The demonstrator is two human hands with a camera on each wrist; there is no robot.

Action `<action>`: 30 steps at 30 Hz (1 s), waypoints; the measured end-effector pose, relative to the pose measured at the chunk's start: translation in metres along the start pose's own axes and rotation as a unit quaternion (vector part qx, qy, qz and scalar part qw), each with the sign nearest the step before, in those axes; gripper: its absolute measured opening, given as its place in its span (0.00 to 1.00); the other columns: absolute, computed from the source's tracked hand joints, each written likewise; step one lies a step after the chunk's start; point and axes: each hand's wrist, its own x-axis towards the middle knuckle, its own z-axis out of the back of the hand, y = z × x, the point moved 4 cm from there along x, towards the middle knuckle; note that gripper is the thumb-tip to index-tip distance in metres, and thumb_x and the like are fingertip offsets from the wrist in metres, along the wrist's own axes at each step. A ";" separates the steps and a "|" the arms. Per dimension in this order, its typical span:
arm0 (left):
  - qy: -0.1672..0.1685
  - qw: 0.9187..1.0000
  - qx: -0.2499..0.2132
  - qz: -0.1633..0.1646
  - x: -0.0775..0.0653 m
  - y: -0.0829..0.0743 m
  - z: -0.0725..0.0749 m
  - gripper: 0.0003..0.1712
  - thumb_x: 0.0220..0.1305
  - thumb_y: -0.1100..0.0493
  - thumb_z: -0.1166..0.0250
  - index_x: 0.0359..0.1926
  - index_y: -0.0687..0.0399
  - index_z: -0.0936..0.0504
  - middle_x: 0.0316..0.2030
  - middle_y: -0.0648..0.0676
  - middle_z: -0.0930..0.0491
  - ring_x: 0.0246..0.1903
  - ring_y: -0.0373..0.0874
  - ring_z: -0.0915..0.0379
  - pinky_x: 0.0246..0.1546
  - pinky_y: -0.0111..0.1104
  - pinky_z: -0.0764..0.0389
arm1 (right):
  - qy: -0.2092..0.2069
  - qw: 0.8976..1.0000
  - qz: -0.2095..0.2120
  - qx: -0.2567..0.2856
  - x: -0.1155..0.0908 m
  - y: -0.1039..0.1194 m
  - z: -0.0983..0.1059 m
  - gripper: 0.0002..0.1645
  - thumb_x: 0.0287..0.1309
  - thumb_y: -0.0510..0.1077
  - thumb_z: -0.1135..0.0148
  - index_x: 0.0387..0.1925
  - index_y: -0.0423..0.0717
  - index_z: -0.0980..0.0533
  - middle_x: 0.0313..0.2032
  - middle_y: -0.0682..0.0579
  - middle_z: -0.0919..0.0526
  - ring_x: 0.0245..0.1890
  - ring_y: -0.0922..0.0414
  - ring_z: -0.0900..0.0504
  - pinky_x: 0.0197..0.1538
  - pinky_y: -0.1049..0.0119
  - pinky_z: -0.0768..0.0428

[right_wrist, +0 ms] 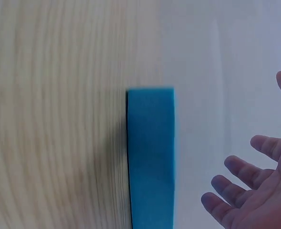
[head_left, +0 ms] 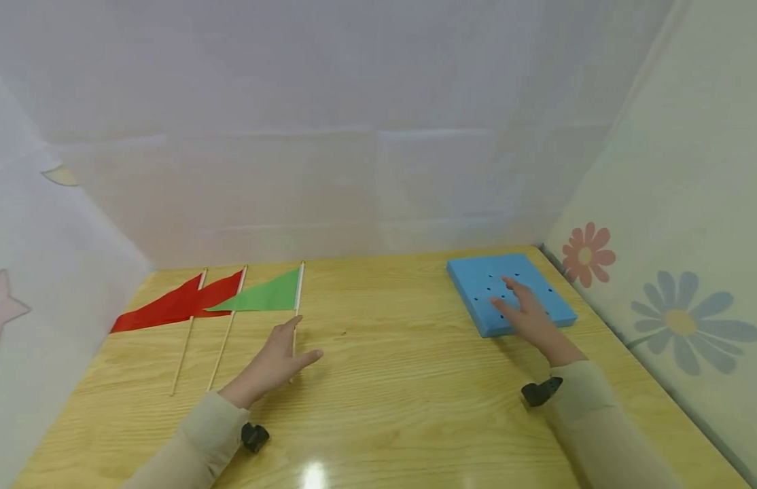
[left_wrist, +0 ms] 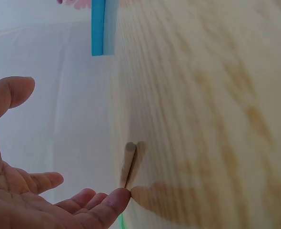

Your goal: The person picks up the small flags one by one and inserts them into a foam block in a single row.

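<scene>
My left hand (head_left: 274,363) is at the stick of a green pennant flag (head_left: 274,292), its thumb spread away from the fingers. In the left wrist view a fingertip (left_wrist: 119,199) is right beside the wooden stick (left_wrist: 129,160), and the fingers are not curled round it. Two red pennant flags (head_left: 170,302) lie to the left, overlapping each other and the green one. Over the near part of a blue foam block (head_left: 476,272) with small holes hovers my right hand (head_left: 531,322), fingers spread. The right wrist view shows the block's side (right_wrist: 151,157) apart from the fingers (right_wrist: 226,191).
The wooden table (head_left: 378,407) carries the flags on the left and the block at the far right. White cloth (head_left: 354,190) hangs behind it, and side cloths with printed flowers (head_left: 681,322) and a star (head_left: 2,309) stand at its edges.
</scene>
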 end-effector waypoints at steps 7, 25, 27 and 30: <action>-0.005 0.999 -0.026 0.023 0.000 -0.001 0.004 0.52 0.72 0.52 0.33 0.80 0.70 0.55 0.72 0.77 0.50 0.70 0.73 0.46 0.66 0.65 0.37 | -0.048 0.997 -0.051 0.032 -0.008 -0.030 0.035 0.46 0.80 0.56 0.53 0.79 0.29 0.56 0.73 0.21 0.51 0.73 0.25 0.51 0.67 0.27 0.43; -0.004 0.997 0.017 0.069 0.011 0.014 0.000 0.55 0.63 0.58 0.28 0.76 0.78 0.53 0.68 0.82 0.48 0.68 0.76 0.45 0.66 0.64 0.36 | -0.077 0.983 -0.153 0.065 -0.025 -0.090 0.061 0.51 0.79 0.60 0.54 0.79 0.29 0.61 0.75 0.20 0.59 0.73 0.23 0.56 0.67 0.27 0.44; -0.001 0.998 0.029 0.056 0.012 0.011 -0.001 0.55 0.61 0.60 0.27 0.76 0.78 0.52 0.67 0.81 0.45 0.67 0.73 0.42 0.65 0.62 0.35 | -0.072 0.981 -0.163 0.072 -0.028 -0.094 0.062 0.51 0.79 0.60 0.54 0.79 0.30 0.63 0.75 0.21 0.60 0.74 0.23 0.57 0.67 0.27 0.44; 0.005 0.998 0.055 0.038 0.015 0.007 -0.002 0.58 0.56 0.63 0.26 0.76 0.79 0.52 0.65 0.80 0.40 0.63 0.69 0.37 0.63 0.60 0.32 | -0.060 0.980 -0.173 0.080 -0.030 -0.098 0.063 0.52 0.79 0.60 0.54 0.79 0.30 0.66 0.75 0.21 0.62 0.74 0.23 0.58 0.67 0.27 0.44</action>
